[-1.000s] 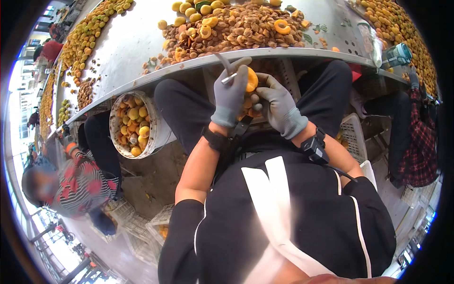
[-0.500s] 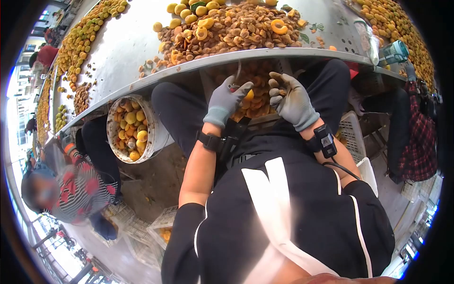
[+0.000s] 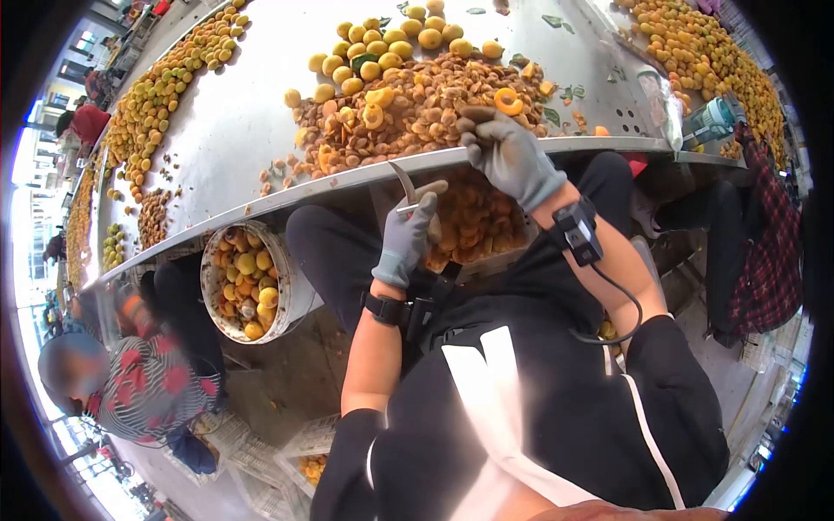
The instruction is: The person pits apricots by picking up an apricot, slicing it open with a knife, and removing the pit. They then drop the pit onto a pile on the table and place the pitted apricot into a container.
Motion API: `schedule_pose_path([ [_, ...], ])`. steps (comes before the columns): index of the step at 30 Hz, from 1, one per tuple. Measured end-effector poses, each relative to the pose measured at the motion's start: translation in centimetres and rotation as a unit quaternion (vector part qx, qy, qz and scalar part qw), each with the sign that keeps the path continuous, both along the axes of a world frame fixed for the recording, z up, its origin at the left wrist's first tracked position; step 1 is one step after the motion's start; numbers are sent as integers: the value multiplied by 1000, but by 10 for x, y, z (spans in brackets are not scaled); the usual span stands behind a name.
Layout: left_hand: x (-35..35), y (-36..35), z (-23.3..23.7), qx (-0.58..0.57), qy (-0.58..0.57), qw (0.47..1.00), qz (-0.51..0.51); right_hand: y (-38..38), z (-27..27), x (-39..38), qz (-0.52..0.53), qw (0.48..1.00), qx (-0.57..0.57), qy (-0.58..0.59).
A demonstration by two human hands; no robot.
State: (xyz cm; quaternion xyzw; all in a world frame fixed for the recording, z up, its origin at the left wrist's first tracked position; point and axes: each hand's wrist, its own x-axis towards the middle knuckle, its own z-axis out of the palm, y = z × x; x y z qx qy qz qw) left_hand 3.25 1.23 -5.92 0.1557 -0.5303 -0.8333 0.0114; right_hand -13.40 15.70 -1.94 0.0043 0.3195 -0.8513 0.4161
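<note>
My gloved left hand (image 3: 405, 241) is closed around a small knife with a curved blade (image 3: 402, 178). It is just below the table's front edge, with the blade pointing up toward that edge. My gloved right hand (image 3: 512, 161) reaches over the edge to the near right side of a pile of brown apricot pits (image 3: 408, 108). Its fingers are loosely bent and partly apart, with nothing visible in them. An orange apricot half (image 3: 508, 102) lies on the pile just beyond those fingertips. Below both hands, between my knees, is a container of apricot halves (image 3: 478, 221).
Whole apricots (image 3: 382, 52) lie behind the pits on the metal table (image 3: 234, 130). A white bucket (image 3: 291, 291) of apricots stands left of my knee. A teal bottle (image 3: 708, 122) is at the right. Co-workers sit at left (image 3: 148, 373) and right (image 3: 764, 252).
My right hand has moved up from below the table edge to the pit pile; the pit in its fingers no longer shows. My left hand keeps the knife. The view has shifted, showing more tabletop.
</note>
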Motion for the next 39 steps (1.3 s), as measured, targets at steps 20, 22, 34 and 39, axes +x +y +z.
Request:
schedule_pose_path([
  [20,-11,1,5,6,-127,991,-49,0,-22,-171,-92,860,401,303],
  [22,-14,2,0,29,-122,991,-49,-15,-30,-189,-58,770,441,458],
  [34,-25,-2,0,5,-195,977,-89,-79,-27,-218,55,326,633,701],
  [39,-24,5,-9,-8,-166,982,-93,-30,-5,-161,-46,894,275,350],
])
